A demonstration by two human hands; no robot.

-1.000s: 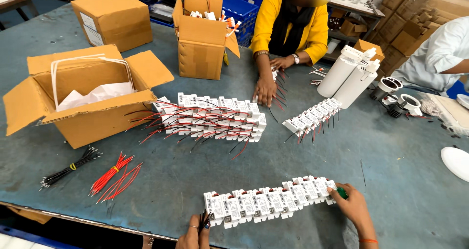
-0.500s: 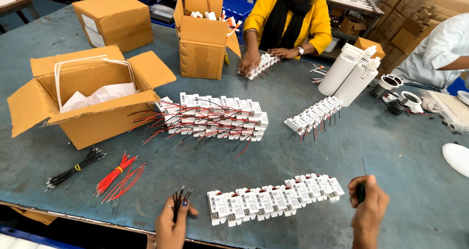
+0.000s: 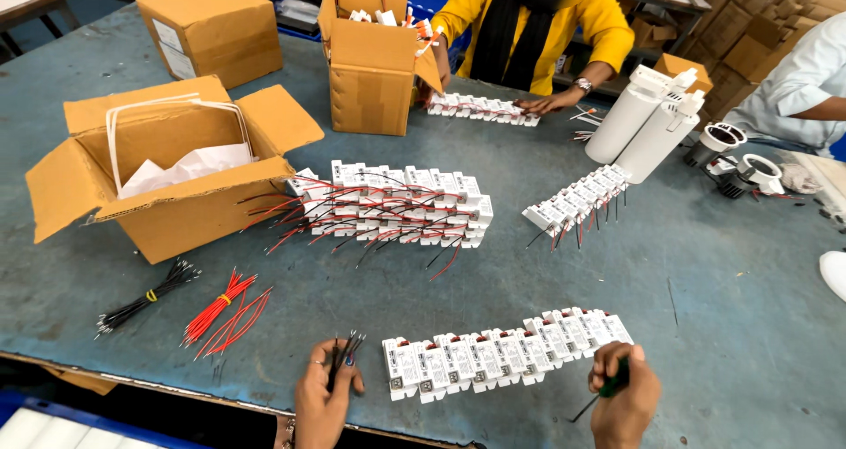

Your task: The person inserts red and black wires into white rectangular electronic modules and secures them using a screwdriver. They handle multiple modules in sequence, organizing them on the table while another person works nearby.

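Observation:
My left hand point(image 3: 324, 398) grips a small bunch of black wires point(image 3: 345, 352) at the table's near edge, just left of a row of white rectangular driver modules point(image 3: 502, 352) laid side by side. My right hand point(image 3: 624, 398) holds a green-handled screwdriver point(image 3: 608, 387), its tip pointing down and left, just below the row's right end. Neither hand touches the row.
A stacked pile of wired white modules point(image 3: 392, 207) and a shorter row point(image 3: 577, 198) lie mid-table. Red wires point(image 3: 220, 312) and black wires point(image 3: 145, 299) lie left. Open cardboard boxes point(image 3: 163, 180) point(image 3: 374, 57) stand behind. A person in yellow point(image 3: 533, 35) handles another row; white cylinders point(image 3: 648, 123) stand right.
My left hand has moved right with the wires, closer to the row's left end. My right hand has turned the screwdriver downward. The person in yellow has laid a row of modules flat.

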